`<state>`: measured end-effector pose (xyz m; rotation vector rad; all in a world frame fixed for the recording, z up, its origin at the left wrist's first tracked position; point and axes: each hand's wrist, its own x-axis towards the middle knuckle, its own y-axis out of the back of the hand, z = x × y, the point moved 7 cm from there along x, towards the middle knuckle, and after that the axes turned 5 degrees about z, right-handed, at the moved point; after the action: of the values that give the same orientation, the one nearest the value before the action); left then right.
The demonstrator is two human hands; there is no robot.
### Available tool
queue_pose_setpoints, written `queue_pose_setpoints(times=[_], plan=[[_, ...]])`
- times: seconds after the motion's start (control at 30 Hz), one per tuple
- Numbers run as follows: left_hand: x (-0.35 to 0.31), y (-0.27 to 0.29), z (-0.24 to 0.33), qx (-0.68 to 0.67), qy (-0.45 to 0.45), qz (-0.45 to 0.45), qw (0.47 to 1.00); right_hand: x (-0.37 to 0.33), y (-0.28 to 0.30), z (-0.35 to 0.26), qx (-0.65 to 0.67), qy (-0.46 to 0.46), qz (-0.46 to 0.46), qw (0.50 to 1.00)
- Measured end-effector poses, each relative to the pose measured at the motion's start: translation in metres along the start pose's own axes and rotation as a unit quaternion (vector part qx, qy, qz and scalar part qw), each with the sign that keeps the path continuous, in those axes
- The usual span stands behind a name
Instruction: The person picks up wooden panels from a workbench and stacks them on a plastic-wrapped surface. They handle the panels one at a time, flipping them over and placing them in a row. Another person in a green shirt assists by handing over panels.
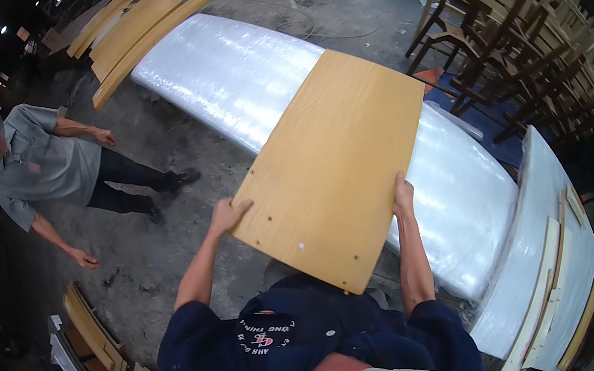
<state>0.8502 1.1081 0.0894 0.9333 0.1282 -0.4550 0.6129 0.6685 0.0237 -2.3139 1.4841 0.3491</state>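
A large light-wood panel (pixel 338 159) is held in front of my body, with several small dark holes along its near end. My left hand (pixel 229 216) grips its left edge, thumb on the top face. On the opposite edge, my right hand (pixel 402 194) is closed round the wood, its fingers partly hidden beneath. The panel's far part overlaps a long table-like surface wrapped in shiny clear plastic (pixel 224 62); whether the two touch, I cannot tell.
At the left a person in a grey shirt (pixel 52 158) stands facing this way. Wooden boards (pixel 141 35) lie at the wrapped surface's far end. Dark chair frames (pixel 493 38) are stacked at the right. Wooden strips (pixel 554 288) rest on another wrapped panel (pixel 549 179). More boards (pixel 94 333) stand lower left.
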Motion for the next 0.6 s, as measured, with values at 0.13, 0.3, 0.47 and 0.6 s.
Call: queue_pose_setpoints(times=[0.13, 0.3, 0.47, 0.6], plan=[[0.147, 0.074, -0.013, 0.009, -0.005, 0.001, 1.0, 0.026, -0.112, 0.038, -0.142, -0.062, -0.047, 0.987], [0.238, 0.123, -0.013, 0.107, 0.003, 0.048, 0.993, 0.06, -0.208, 0.026, -0.131, 0.028, -0.07, 0.988], [0.288, 0.177, -0.052, 0.156, 0.037, 0.112, 0.981, 0.052, -0.291, 0.03, -0.134, 0.0, -0.13, 0.982], [0.329, 0.197, -0.081, 0.167, 0.069, 0.149, 0.972, 0.033, -0.324, 0.044, -0.133, -0.057, -0.171, 0.975]])
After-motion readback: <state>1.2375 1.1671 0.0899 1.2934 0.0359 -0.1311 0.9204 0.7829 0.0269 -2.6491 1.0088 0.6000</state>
